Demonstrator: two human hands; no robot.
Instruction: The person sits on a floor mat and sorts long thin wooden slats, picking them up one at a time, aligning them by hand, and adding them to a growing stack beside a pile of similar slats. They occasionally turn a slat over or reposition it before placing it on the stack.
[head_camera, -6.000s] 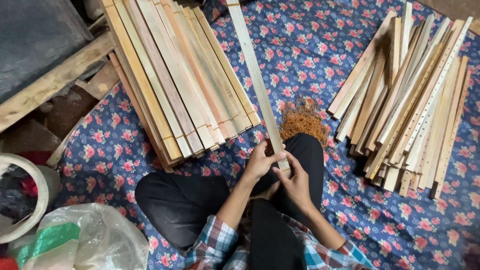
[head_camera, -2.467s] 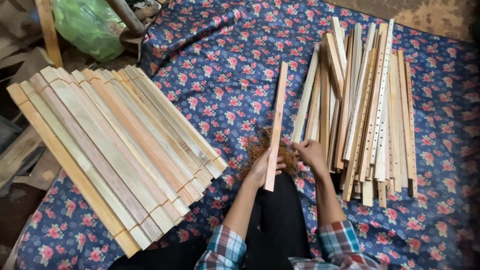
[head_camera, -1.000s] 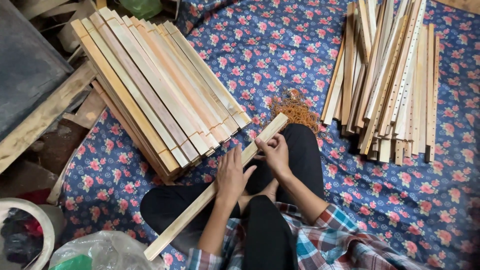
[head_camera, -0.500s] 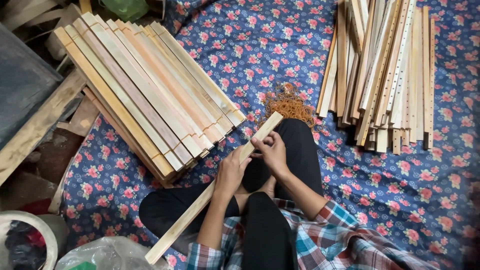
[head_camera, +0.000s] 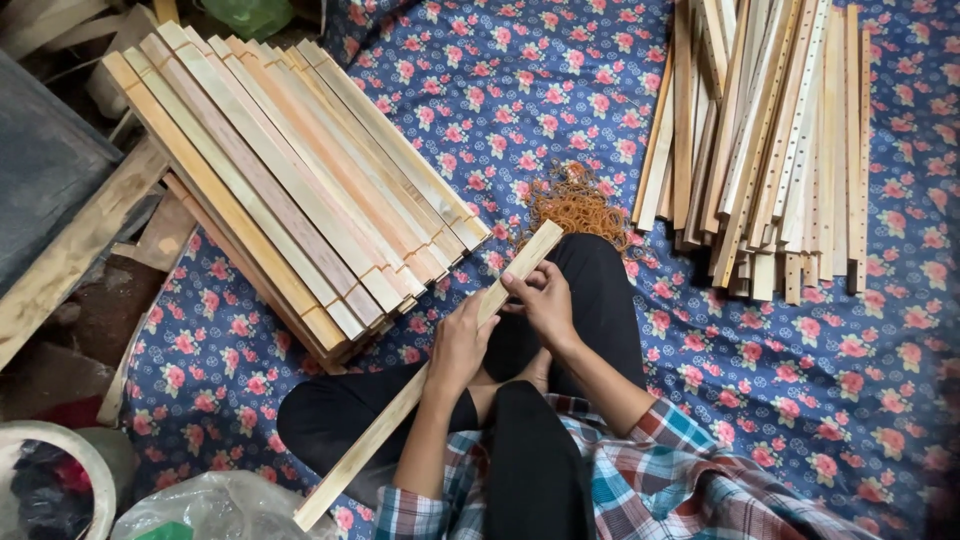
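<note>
The left hand (head_camera: 458, 340) is wrapped closed around a long pale wooden slat (head_camera: 420, 380) lying across the lap from seven to one o'clock. The right hand (head_camera: 545, 300) pinches its upper part with curled fingers. Beyond, at twelve o'clock, lies a heap of orange rubber bands (head_camera: 578, 205) on the blue floral cloth (head_camera: 560, 90).

There is one view, from a camera on the person's head, looking almost straight down at the lap and the floor. It sits close above the wooden slat (head_camera: 430, 375) that lies slantwise across the crossed legs, so this slat fills the lower middle of the frame. Left of and above the slat lies the bundled stack of slats (head_camera: 290, 190); right of and above it, the loose pile of slats (head_camera: 770, 150). The blue flowered cloth (head_camera: 830, 400) runs out past the right edge.
</note>
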